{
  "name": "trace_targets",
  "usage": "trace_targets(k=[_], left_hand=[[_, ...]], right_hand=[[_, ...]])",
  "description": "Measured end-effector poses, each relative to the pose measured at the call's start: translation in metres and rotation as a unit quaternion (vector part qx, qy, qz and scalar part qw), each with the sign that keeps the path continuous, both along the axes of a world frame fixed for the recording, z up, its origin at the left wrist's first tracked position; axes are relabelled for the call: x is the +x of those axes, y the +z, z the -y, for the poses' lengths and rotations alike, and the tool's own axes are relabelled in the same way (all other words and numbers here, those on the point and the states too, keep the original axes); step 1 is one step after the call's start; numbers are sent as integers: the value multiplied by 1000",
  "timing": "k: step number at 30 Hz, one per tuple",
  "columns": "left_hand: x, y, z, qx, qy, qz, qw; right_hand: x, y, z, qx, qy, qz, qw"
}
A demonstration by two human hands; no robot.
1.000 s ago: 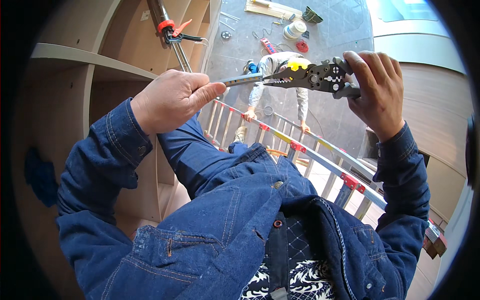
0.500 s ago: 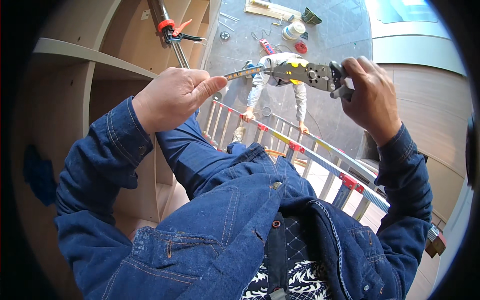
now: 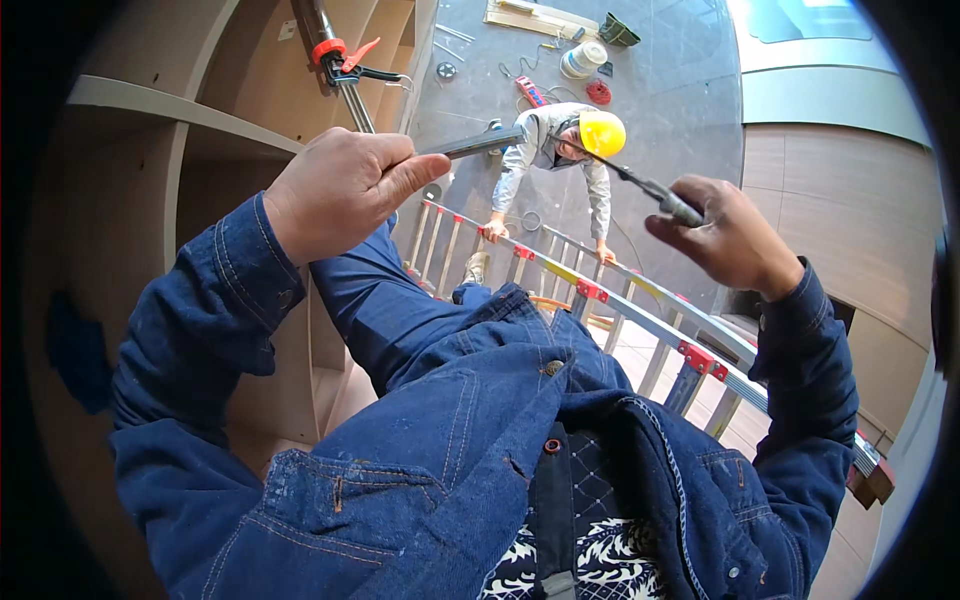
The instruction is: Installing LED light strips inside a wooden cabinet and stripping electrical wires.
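Note:
My left hand is closed around a narrow grey strip, thumb laid along it. The strip's free end points right, over the co-worker below; half a second ago its face showed a row of small yellowish spots. My right hand grips a pair of wire strippers by the handles. They are turned edge-on, so their jaws look like a thin dark line pointing up and left toward the strip's end. A small gap shows between the tips and the strip.
A ladder with red joints slopes beside my legs. Below, a co-worker in a yellow helmet has both hands on it. Open cabinet shelves stand at left, with a caulking gun. A white bucket and red power strip lie beyond.
My right hand has lowered slightly and rolled the wire strippers from flat to edge-on. In my left hand the strip has turned, now showing a plain grey side. The co-worker's helmet is more visible.

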State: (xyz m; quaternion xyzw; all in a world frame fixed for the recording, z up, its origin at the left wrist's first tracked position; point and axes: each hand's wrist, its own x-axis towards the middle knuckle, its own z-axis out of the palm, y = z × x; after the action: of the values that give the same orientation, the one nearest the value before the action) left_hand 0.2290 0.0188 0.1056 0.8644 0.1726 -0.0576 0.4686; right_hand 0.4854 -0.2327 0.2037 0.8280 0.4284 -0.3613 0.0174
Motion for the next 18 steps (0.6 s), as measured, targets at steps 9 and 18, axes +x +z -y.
trace_targets(k=[9,18], left_hand=[[3,-4,-3,-27,22,18,999],[3,-1,0,-30,25,7,999]], right_hand=[[-22,-7,4,52,-73,-101,991],[-16,-9,-5,89,-39,-82,992]])
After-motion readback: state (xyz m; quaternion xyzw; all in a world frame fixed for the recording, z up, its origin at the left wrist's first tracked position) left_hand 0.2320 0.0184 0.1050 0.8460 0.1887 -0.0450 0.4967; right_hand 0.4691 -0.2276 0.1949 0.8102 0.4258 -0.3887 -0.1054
